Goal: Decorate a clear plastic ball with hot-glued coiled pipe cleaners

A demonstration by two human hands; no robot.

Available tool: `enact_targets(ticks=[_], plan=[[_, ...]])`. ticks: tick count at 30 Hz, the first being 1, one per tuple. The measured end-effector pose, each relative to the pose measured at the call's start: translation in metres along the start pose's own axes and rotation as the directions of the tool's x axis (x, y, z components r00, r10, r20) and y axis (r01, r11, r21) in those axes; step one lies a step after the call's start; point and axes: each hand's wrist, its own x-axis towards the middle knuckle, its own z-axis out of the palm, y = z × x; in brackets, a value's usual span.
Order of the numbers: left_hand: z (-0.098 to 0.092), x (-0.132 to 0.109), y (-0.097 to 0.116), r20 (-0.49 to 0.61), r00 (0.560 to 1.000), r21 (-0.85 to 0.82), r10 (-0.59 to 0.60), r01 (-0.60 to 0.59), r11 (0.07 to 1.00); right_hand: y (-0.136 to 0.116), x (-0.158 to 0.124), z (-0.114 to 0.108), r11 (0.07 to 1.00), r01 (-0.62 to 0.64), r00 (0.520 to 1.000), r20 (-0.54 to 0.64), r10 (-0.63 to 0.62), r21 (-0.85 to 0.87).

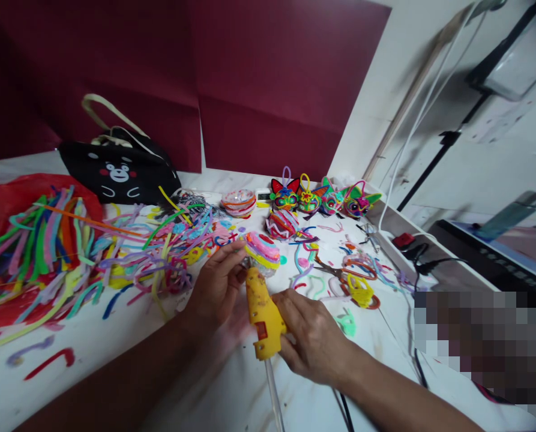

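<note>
Near tabletop's front edge, R hand (313,345) grips yellow glue gun (262,315); L hand (216,285) pinches striped ball (261,252) w/ fingertips.

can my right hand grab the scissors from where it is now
Probably not right away: the right hand is wrapped around the yellow glue gun. The scissors lie on the table just beyond it, with only loose pipe cleaner bits about, so the way looks free once the grip is emptied.

Right hand (310,342) gripping yellow glue gun (262,312), nozzle at striped ball (261,251)
</note>
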Motion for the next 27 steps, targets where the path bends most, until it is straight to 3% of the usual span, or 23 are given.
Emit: enact_targets(ticks=[13,22,27], plan=[[0.0004,0.0008,0.0023,0.000,1.000,0.013,0.013,-0.013,1.000,0.0002,-0.0020,0.0014,1.000,-0.012,1.000,-0.010,0.012,-0.018],[0.0019,0.0035,0.0051,-0.090,0.996,-0.025,0.015,-0.017,1.000,0.0010,-0.0020,0.0016,0.999,0.001,0.999,-0.040,-0.002,-0.043],[-0.0009,0.0075,0.0038,-0.034,0.999,-0.046,0.021,-0.022,0.999,0.0013,-0.0015,0.0012,0.999,-0.003,0.999,-0.043,0.001,-0.055]])
